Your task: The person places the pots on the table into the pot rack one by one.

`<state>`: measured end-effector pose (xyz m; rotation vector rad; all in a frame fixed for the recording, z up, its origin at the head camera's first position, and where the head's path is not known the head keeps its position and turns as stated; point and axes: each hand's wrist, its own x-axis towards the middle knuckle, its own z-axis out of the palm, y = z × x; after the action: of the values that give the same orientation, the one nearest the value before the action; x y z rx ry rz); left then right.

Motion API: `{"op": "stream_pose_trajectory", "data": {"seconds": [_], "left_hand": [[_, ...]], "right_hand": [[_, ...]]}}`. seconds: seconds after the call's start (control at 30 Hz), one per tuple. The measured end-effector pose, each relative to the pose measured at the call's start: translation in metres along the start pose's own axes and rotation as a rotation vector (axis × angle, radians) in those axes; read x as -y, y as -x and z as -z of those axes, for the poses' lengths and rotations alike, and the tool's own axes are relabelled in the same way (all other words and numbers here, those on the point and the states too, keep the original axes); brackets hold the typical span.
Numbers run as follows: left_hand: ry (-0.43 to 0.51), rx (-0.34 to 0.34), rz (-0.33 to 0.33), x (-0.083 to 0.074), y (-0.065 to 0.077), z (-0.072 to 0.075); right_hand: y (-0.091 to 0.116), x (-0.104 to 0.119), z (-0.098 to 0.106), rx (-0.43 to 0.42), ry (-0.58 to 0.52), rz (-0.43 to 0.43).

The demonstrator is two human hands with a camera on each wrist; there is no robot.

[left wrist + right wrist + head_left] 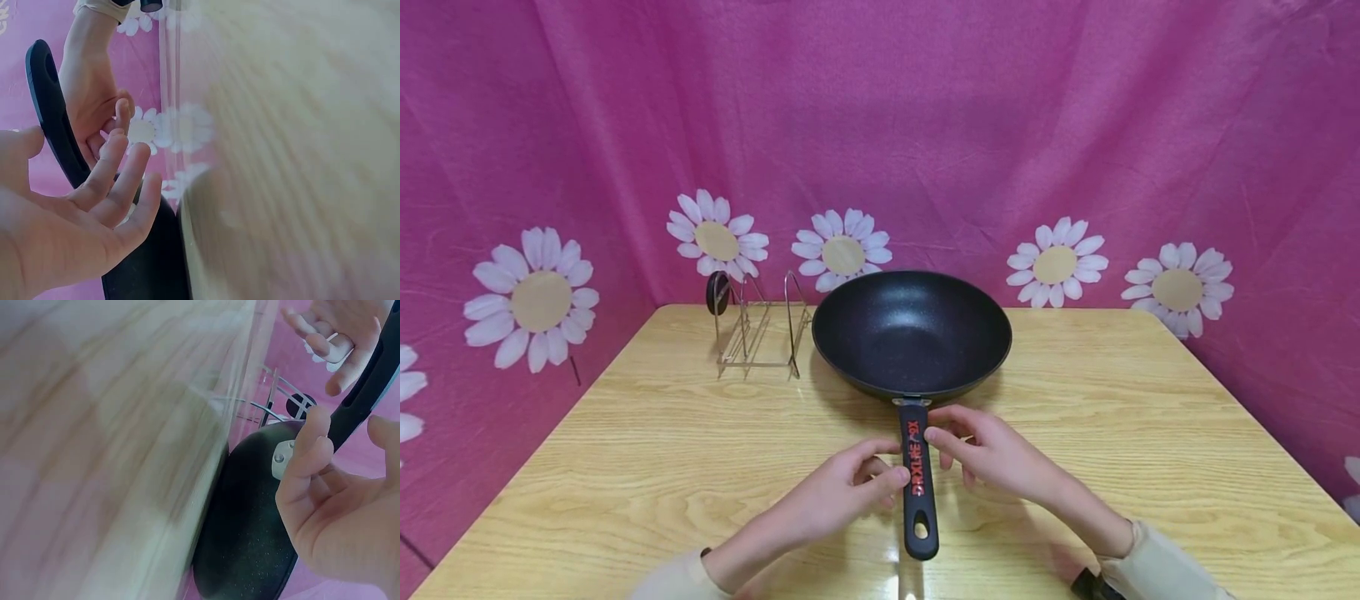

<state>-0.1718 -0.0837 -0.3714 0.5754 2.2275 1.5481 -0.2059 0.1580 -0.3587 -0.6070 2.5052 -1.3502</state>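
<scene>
A black wok [913,333] with a long handle [919,533] stands on the wooden table, its handle pointing toward me. Red lettering runs along the handle. On its left side, my left hand [846,492] has its thumb tip right at the handle edge. In the left wrist view, the fingers of the left hand [81,231] are loosely spread under the handle. My right hand [992,450] is on the other side, nearer the pan, thumb and index fingertips at the handle edge. The right wrist view shows the right hand [337,506] with relaxed, bent fingers beside the handle.
A metal wire rack [756,362] stands on the table left of the wok, with a round black knob-like piece [718,293] at its left end. Pink cloth with white daisies [842,252] hangs behind the wooden table [1112,400] and along both sides.
</scene>
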Motion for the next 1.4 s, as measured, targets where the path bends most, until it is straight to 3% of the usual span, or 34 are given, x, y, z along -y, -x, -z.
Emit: {"op": "stream_pose_trajectory", "data": {"seconds": [0.33, 0.67, 0.93, 1.1, 1.4], "left_hand": [[0.079, 0.089, -0.028, -0.002, -0.002, -0.008], [0.197, 0.2, -0.004, -0.003, -0.004, -0.014], [0.387, 0.301, 0.014, -0.005, -0.005, -0.014], [0.402, 0.304, 0.011, -0.007, -0.004, -0.013], [0.439, 0.284, 0.042, -0.009, -0.005, -0.016]], "right_hand": [[-0.003, 0.0, -0.004, 0.066, -0.024, -0.037], [-0.009, -0.001, -0.009, 0.167, -0.17, -0.062], [-0.01, -0.002, -0.005, 0.25, -0.322, -0.08], [-0.011, -0.003, -0.006, 0.25, -0.393, -0.1], [-0.01, -0.002, -0.008, 0.224, -0.408, -0.084]]}}
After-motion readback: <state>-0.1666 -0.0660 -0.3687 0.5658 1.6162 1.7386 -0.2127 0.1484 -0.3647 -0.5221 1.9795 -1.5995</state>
